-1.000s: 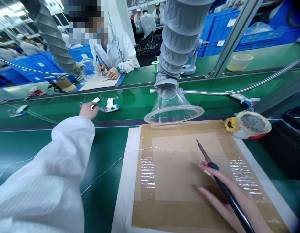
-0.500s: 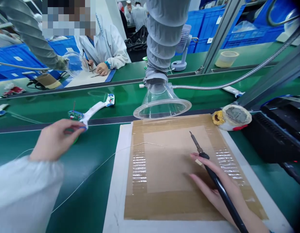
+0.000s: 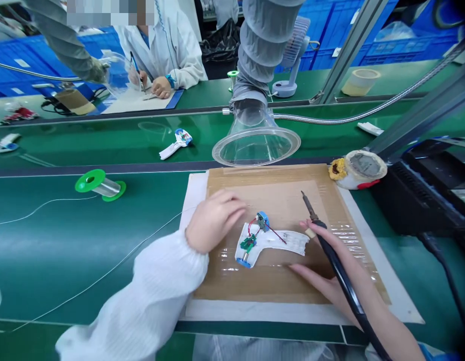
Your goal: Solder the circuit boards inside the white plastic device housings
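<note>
Workshop with green benches [image 3: 59, 255] running across the frame; at upper left, a co-worker [image 3: 161, 50] in a white coat sits at the far bench. At far left, just below the raised strip [image 3: 115, 150], a green-ended spool [image 3: 106, 188] of wire [image 3: 67, 199] lies on its side. A thin strand runs from lower left up toward the board [image 3: 255, 288]. Left of centre, the left hand [image 3: 215, 220] hovers over the board's left side, fingers bent and close together; whether they grip the strand's end cannot be told.

At centre lies the white part [image 3: 272, 243], flat on the board, its handle pointing right, with small circuit boards and red wires at its left end. Half a second ago the left hand was pinching it beside the strip; now it is let go and rests within easy reach of both hands. Above it hangs a clear cone [image 3: 257, 145]. A similar piece [image 3: 176, 145] sits on the strip, upper left of centre.

Right of centre, the right hand [image 3: 368, 286] holds an iron [image 3: 335, 260], its tip raised, apart from the part. Farther right sit a pot [image 3: 366, 168] and a black box [image 3: 401, 200].
</note>
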Demonstrator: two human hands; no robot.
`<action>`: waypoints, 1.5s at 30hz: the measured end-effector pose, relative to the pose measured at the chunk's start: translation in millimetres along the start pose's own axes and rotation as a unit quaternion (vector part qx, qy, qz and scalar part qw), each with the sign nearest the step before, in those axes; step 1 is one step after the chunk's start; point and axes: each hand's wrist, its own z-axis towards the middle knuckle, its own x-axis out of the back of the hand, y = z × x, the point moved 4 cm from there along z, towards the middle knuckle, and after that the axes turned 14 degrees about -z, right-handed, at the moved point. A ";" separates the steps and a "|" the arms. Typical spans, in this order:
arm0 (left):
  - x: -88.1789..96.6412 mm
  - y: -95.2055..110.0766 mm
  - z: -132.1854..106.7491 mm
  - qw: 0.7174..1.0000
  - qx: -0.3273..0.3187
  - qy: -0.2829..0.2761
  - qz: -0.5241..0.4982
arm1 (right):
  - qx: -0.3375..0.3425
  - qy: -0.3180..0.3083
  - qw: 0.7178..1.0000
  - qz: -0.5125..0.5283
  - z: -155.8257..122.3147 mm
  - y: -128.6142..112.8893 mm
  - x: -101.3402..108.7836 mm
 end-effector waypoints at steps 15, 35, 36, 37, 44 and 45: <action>-20.8 42.4 -13.6 0.995 -0.095 0.019 -0.034 | 0.085 -0.063 0.994 0.024 25.5 3.3 -7.7; -46.1 21.8 -17.1 0.990 -0.020 0.092 -0.101 | 0.006 0.096 0.988 0.119 2.4 -3.7 21.0; -46.2 21.8 -17.1 0.991 -0.019 0.089 -0.101 | 0.004 0.087 0.990 0.112 3.0 -4.3 21.1; -46.2 21.8 -17.1 0.991 -0.017 0.087 -0.100 | 0.003 0.079 0.991 0.107 3.5 -4.9 21.4; -47.2 21.8 -17.8 0.993 0.002 0.079 -0.090 | 0.056 0.083 0.991 0.094 14.1 -16.2 25.2; -47.2 22.1 -17.6 0.993 0.003 0.078 -0.091 | 0.068 0.084 0.990 0.095 16.3 -18.7 25.6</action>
